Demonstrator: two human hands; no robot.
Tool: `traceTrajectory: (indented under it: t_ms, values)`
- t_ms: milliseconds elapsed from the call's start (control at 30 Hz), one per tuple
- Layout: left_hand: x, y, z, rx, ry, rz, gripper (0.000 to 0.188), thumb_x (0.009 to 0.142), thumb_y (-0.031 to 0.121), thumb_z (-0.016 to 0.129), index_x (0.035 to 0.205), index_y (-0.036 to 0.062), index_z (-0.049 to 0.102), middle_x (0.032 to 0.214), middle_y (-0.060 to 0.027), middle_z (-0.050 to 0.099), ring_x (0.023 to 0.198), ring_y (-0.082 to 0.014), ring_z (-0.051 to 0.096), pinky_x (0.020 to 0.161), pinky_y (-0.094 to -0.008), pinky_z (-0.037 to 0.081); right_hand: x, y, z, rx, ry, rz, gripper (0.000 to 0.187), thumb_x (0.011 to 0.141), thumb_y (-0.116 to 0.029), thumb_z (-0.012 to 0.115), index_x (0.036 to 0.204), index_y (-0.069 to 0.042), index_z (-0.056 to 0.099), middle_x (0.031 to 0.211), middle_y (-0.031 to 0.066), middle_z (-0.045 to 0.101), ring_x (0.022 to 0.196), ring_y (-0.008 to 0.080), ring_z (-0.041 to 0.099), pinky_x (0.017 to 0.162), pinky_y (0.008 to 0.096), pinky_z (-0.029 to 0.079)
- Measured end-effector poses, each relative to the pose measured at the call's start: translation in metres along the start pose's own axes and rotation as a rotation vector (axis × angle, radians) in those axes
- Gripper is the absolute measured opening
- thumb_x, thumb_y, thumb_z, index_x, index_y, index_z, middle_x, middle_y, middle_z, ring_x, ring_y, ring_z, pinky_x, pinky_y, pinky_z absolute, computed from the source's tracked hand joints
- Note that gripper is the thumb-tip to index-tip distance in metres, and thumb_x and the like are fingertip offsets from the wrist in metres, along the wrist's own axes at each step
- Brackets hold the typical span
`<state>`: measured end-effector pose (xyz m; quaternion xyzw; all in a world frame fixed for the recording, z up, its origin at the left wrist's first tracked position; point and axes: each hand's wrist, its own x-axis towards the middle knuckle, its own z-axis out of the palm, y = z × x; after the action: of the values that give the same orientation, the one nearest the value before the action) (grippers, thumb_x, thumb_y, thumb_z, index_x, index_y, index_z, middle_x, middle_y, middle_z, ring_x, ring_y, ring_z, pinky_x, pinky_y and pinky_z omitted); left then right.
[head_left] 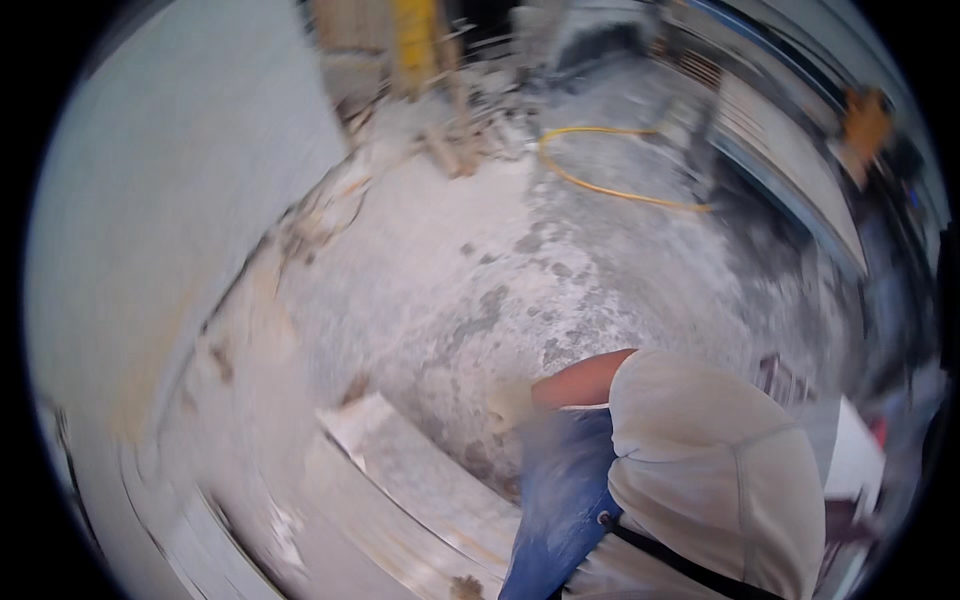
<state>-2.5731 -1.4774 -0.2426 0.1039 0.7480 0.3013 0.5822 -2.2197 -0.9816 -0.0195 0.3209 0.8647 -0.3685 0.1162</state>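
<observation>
The view is smeared with motion blur and looks down at a dusty, blotched concrete floor (480, 290). One arm in a pale sleeve (700, 450) reaches in from the lower right, its bare forearm stretched leftward above blue trousers (560, 500). At its end is a light-coloured hand (510, 405), too blurred to tell whether its fingers are spread, closed or pinching anything, or which of the person's hands it is. No second hand shows. Just left of and below that hand, pale flat boards (410, 480) lie stacked on the floor, running diagonally toward the lower edge; whether the hand touches them cannot be told. Farther off, a yellow hose (600, 185) loops across the floor near a scatter of rubble (460, 130), and a pale wall (170, 200) rises on the left.
</observation>
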Motion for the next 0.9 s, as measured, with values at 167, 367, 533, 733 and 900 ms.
traceTrajectory:
  t_ms: [167,367,533,733,900]
  values:
    - [0.055,0.136,0.069,0.059,-0.153,-0.002,0.052,0.104,0.047,0.053,0.132,0.0034,0.054,0.111,-0.0142,0.070,0.097,-0.0276,0.068,0.079,-0.0407,0.056,-0.061,0.190,0.121,0.012,0.409,0.061,0.061,0.078,-0.055,0.073,0.107,-0.001,0.075,0.096,0.0259,0.073,0.093,0.0426,0.071,0.085,0.0505,0.055]
    - [0.052,0.299,0.209,0.070,-0.249,-0.002,0.049,0.102,0.041,0.060,0.133,0.0037,0.052,0.110,-0.0163,0.068,0.090,-0.0285,0.070,0.071,-0.0390,0.059,-0.218,0.243,0.117,0.331,0.402,0.713,0.061,0.077,-0.061,0.069,0.107,-0.008,0.078,0.101,0.0249,0.074,0.094,0.0407,0.072,0.083,0.0503,0.055]
    - [0.103,0.395,0.327,0.483,-0.513,0.461,0.051,0.101,0.043,0.059,0.131,0.0016,0.053,0.114,-0.0197,0.069,0.095,-0.0319,0.070,0.076,-0.0422,0.059,-0.261,0.303,0.074,0.339,0.330,0.846,0.084,0.078,-0.073,0.062,0.115,0.002,0.073,0.109,0.0264,0.073,0.106,0.0431,0.069,0.091,0.0492,0.054]
    - [0.103,0.505,0.483,0.748,-0.589,0.501,0.053,0.100,0.039,0.057,0.133,-0.0020,0.053,0.115,-0.0225,0.071,0.092,-0.0332,0.071,0.079,-0.0420,0.060,-0.275,0.395,0.048,0.486,0.334,0.893,0.080,0.083,-0.068,0.061,0.125,0.000,0.069,0.122,0.0248,0.070,0.110,0.0423,0.067,0.096,0.0488,0.052]
    - [0.151,0.569,0.583,0.687,-0.682,0.453,0.053,0.098,0.037,0.059,0.129,-0.0065,0.055,0.110,-0.0240,0.072,0.094,-0.0347,0.072,0.079,-0.0410,0.061,-0.296,0.446,-0.035,0.498,0.535,0.852,0.076,0.081,-0.065,0.064,0.112,0.004,0.074,0.113,0.0272,0.072,0.104,0.0424,0.069,0.092,0.0495,0.054]
